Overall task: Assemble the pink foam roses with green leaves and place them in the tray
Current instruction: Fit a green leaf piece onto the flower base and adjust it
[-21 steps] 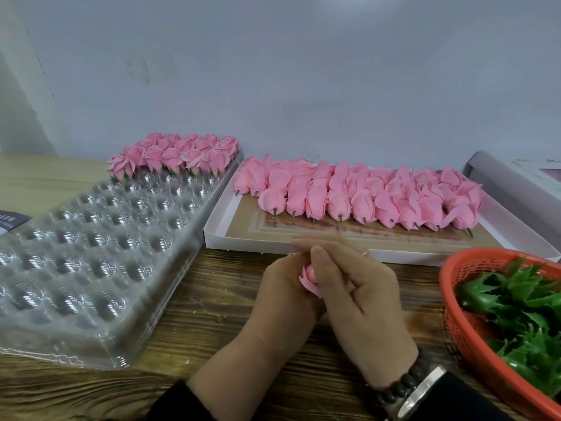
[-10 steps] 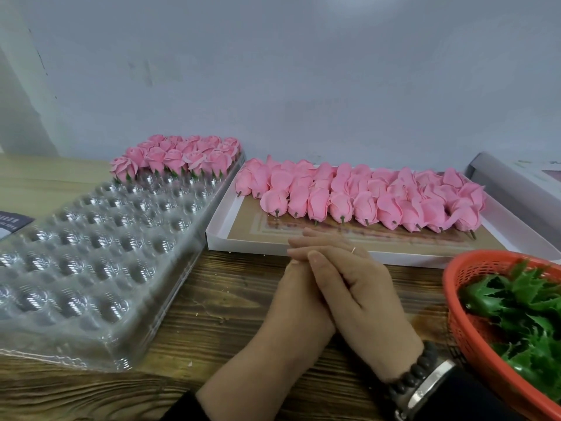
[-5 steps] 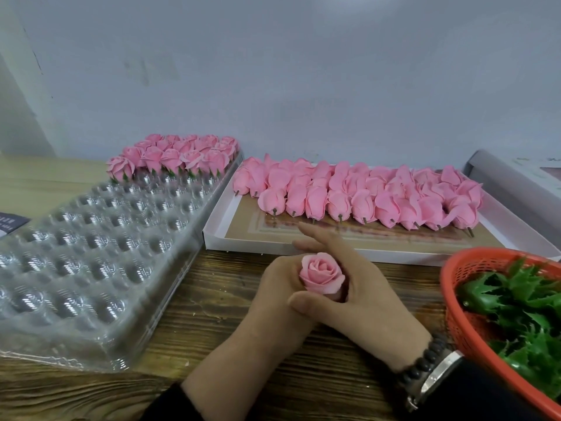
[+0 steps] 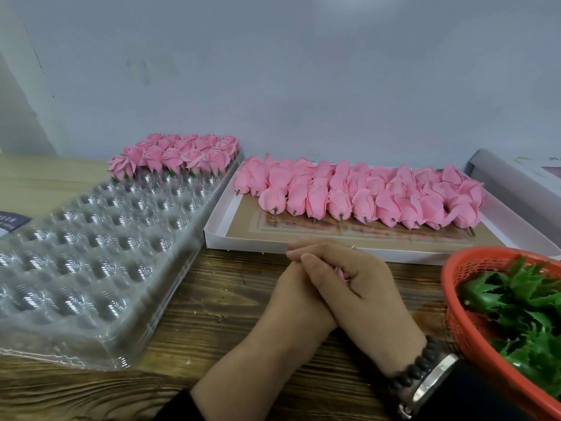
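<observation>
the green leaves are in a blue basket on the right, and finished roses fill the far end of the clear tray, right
Not quite: the basket holding the green leaves is orange-red, not blue, as the head view shows. It does sit on the right, and the finished roses do fill the far end of the clear tray.

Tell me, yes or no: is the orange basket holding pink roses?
No, the orange basket at the right holds only green leaves; the pink roses lie in the white box.

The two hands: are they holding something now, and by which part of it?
Yes. The left hand and right hand are cupped together around one pink foam rose. Only a sliver of petal shows between them, so the exact place of hold cannot be told.
</observation>
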The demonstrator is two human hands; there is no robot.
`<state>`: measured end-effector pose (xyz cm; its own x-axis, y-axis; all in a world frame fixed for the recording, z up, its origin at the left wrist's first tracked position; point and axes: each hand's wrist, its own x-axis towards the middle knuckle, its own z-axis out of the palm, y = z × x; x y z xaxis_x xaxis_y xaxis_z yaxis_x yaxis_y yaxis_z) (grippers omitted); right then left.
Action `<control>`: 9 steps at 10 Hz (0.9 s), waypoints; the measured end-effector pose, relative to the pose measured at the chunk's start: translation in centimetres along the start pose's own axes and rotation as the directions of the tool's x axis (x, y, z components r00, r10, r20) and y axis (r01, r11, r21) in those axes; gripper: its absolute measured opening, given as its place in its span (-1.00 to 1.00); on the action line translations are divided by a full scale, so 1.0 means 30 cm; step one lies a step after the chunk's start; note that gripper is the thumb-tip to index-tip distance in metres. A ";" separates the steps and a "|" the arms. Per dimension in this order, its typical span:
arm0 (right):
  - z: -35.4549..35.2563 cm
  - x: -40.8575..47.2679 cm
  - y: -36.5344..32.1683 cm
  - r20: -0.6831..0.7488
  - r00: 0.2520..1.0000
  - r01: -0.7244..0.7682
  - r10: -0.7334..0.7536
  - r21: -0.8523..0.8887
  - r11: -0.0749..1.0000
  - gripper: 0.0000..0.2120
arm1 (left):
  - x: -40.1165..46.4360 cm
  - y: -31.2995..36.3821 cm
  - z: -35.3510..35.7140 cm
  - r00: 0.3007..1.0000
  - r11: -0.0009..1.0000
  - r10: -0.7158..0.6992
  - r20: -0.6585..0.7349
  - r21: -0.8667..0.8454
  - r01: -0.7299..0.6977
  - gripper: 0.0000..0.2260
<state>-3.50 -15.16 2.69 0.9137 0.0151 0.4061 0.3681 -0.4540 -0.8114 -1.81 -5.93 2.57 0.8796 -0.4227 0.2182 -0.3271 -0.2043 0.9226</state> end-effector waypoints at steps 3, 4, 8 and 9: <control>-0.039 -0.006 -0.004 0.229 0.960 -0.185 0.162 0.085 0.979 -0.66 | -0.014 0.001 -0.041 0.973 0.990 -0.071 0.217 -0.102 0.095 -0.69; -0.044 -0.003 0.015 0.228 0.961 -0.185 0.155 0.114 0.976 -0.50 | -0.012 -0.005 -0.050 0.983 0.992 0.077 0.166 -0.112 -0.059 -0.65; 0.012 -0.013 -0.004 -0.102 0.995 -0.014 0.021 0.069 0.998 -0.68 | -0.020 -0.009 0.006 0.997 0.999 0.020 -0.073 -0.027 -0.022 -0.63; 0.015 -0.009 0.006 -0.100 0.995 0.003 0.000 0.028 1.000 -0.75 | -0.013 -0.023 0.010 0.998 0.999 0.011 -0.067 -0.034 -0.014 -0.61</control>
<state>-3.61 -14.84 2.26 0.8920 -0.0738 0.4459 0.3752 -0.4290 -0.8217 -2.03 -5.87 1.76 0.8971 -0.3647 0.2494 -0.3269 -0.1682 0.9300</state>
